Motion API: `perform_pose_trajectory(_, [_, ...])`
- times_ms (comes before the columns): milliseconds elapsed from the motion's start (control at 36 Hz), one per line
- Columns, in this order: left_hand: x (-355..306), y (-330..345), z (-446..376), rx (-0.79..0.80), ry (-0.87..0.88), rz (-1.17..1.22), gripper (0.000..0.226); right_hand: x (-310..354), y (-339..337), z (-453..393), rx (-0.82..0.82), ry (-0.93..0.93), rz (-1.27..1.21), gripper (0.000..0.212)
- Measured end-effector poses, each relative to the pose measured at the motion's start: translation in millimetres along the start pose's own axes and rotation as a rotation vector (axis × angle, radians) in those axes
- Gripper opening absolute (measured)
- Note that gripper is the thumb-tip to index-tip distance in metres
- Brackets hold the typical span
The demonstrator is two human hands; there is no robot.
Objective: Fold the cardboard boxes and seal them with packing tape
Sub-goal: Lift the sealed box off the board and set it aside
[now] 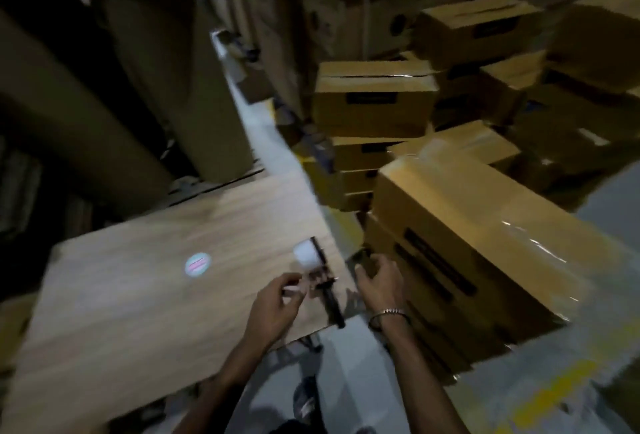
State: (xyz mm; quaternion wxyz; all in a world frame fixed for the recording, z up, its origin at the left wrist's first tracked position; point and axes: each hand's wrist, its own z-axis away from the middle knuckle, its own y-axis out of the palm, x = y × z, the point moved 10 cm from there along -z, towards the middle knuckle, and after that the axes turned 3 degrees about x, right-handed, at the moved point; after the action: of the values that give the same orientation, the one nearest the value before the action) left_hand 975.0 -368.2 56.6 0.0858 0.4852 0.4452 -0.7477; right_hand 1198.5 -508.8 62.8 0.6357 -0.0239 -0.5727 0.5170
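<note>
Risk: tape dispenser (320,281) at right edge of flat cardboard sheet (166,281) may slide off; blur hides tape end

Left hand (273,309) curled, pinches dispenser part. Right hand (379,283) curled round dark object, unclear what. Taped box (485,243) right, beside sheet

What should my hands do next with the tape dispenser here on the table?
Probably pull the tape's loose end free. The left hand pinches something pale at the tape dispenser on the wooden table, while the right hand holds a blurred dark object beside it. No unsealed box lies between them yet.
</note>
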Motion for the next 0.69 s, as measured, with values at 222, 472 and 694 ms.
perform_pose_trajectory(222, [166,-107,144,-0.262,-0.374,0.080,0.021,77,183,79,0.325,-0.214,0.129,0.040])
perform_pose_trajectory(472, [309,-163,300,-0.401,-0.598,0.233,0.019,132,361,207,0.625,-0.373,0.328,0.046])
perform_pose_trajectory(694, [408,-257,419,-0.478,-0.688,0.288,0.007,184,505,334,0.806,-0.494,0.516,0.040])
